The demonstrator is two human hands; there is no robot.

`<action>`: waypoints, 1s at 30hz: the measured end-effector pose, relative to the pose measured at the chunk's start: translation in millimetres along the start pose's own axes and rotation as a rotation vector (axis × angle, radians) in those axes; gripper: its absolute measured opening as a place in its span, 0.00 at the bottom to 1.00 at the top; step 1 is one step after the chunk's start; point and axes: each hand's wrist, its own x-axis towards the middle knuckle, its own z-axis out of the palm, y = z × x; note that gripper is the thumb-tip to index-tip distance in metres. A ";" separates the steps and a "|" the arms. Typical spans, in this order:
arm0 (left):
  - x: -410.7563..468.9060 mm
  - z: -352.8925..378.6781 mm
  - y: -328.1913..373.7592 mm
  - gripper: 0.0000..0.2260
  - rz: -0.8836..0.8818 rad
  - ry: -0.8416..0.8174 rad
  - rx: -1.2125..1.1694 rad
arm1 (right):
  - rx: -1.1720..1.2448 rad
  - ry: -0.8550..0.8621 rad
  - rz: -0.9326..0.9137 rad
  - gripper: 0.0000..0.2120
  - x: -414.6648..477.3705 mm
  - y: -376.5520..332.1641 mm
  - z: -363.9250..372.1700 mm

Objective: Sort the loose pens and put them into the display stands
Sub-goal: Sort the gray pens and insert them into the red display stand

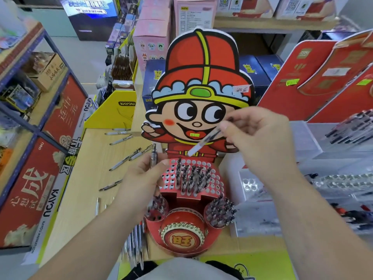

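The red cardboard display stand (201,57) stands at the middle of the wooden table (86,199), its backboard cut as a cartoon figure in a red hat. Below the figure a sloping red hole panel (218,183) holds a tight cluster of dark-capped pens (191,176) in its central holes; the holes at its left and right edges are open. Nearer, a round left cup (150,218) carries a few pens, and a round right cup (210,222) is packed with them. A red drum (182,237) sits between the cups.

On the right, clear acrylic trays (302,138) hold rows of dark pens (351,128).

Loose pens (125,158) with pale barrels lie scattered on the table left of the stand, apart from each other.

The right hand (260,142) pinches a clear pen (203,143) with a white end between thumb and fingertips; the pen is tilted, its white end just above the far edge of the hole panel. The left hand (141,182) pinches a silver pen (153,156) upright between thumb and fingers, at the panel's left edge.
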 end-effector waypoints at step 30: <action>7.1 14.0 -2.8 0.06 -0.054 -0.091 0.008 | -0.342 -0.501 0.069 0.07 6.4 47.8 54.2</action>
